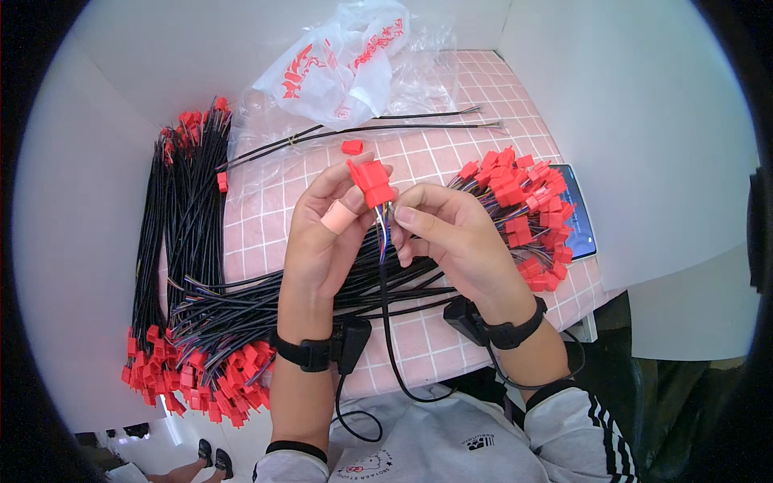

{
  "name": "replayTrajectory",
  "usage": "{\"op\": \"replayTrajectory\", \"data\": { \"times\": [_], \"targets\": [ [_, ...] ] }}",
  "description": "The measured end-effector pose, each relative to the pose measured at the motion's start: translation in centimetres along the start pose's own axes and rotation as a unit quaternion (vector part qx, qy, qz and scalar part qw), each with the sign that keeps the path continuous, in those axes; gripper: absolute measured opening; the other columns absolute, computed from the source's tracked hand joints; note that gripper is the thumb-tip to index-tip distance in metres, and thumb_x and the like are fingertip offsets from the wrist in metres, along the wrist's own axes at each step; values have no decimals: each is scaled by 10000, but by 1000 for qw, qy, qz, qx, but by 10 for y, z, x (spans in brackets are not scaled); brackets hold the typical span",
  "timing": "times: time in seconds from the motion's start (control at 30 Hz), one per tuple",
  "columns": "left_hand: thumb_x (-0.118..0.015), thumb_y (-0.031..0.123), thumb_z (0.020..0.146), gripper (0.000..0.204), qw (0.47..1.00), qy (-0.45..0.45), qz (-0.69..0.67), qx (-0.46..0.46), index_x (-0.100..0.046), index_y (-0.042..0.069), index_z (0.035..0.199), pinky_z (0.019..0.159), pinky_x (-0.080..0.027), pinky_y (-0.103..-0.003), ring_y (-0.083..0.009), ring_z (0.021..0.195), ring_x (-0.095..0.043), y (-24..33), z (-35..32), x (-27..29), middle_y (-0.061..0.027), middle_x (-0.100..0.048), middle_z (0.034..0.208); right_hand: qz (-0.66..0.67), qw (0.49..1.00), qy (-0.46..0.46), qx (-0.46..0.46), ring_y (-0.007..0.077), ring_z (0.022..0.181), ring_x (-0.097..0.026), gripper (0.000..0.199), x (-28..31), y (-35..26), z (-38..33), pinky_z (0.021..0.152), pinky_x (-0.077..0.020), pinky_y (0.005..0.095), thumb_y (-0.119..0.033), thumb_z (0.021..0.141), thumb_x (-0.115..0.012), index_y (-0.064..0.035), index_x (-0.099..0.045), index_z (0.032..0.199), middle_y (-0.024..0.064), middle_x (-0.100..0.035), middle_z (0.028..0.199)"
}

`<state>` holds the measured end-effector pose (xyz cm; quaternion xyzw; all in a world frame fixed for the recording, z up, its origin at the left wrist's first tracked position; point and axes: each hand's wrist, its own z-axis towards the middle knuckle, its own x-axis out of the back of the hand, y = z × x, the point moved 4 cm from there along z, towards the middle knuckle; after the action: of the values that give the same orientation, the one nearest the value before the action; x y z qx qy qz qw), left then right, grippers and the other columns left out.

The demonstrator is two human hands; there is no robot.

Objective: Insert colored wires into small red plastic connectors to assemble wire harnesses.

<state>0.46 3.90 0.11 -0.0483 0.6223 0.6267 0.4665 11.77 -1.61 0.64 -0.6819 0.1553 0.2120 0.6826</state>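
Observation:
A red plastic connector (pixel 372 182) is gripped between the thumb and fingers of my left hand (pixel 326 217), above the middle of the table. A covering the colour of a bandage wraps my left thumb. Thin coloured wires (pixel 382 233) run down from the connector into a black cable (pixel 386 314), which hangs toward my lap. My right hand (pixel 443 225) pinches at these wires just below the connector; its thumb and index finger are pressed together there. Just beyond my left fingertips lies a loose red connector piece (pixel 353 147).
Black cables (pixel 386 278) with red ends lie across the table beneath my hands. More cable bundles (pixel 193 217) stretch along the left edge. Red connectors (pixel 523 193) heap at right, over a phone (pixel 581 217). A plastic bag (pixel 338 72) lies at the back beside two loose cables (pixel 403 127).

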Motion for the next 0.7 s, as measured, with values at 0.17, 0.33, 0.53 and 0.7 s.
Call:
{"op": "replayTrajectory", "data": {
  "times": [0.17, 0.33, 0.53, 0.7],
  "targets": [
    [-523, 67, 805, 310, 1000, 8, 14, -10, -488, -4, 1105, 849, -411, -356, -237, 957, -533, 0, 0, 1, -184, -528, 1065, -7, 999, 15, 31, 58, 549, -488, 90, 0, -1, 1, 490, -395, 180, -104, 812, -547, -15, -554, 801, 5, -527, 661],
    [-524, 69, 804, 303, 997, 23, 74, -23, -491, -23, 1091, 865, -400, -352, -226, 966, -531, 2, 2, -4, -179, -536, 1055, -141, 983, 60, 98, 36, 524, -461, 74, 2, -4, 0, 474, -366, 167, -82, 792, -559, -13, -547, 766, -14, -514, 621],
    [-516, 69, 807, 304, 997, 5, 73, -18, -479, -24, 1094, 866, -399, -342, -224, 959, -534, 2, 1, -7, -182, -531, 1059, -105, 991, 41, 72, 36, 518, -452, 79, 2, -4, 0, 473, -364, 166, -88, 793, -557, -16, -546, 762, -13, -512, 626],
    [-510, 64, 810, 302, 999, -4, 40, -17, -472, -16, 1098, 854, -406, -337, -225, 944, -540, 0, 1, -8, -185, -525, 1066, 5, 999, 34, 27, 57, 520, -470, 84, 2, 0, 0, 475, -382, 175, -91, 801, -551, -11, -551, 773, 3, -522, 641]
  ]
}}
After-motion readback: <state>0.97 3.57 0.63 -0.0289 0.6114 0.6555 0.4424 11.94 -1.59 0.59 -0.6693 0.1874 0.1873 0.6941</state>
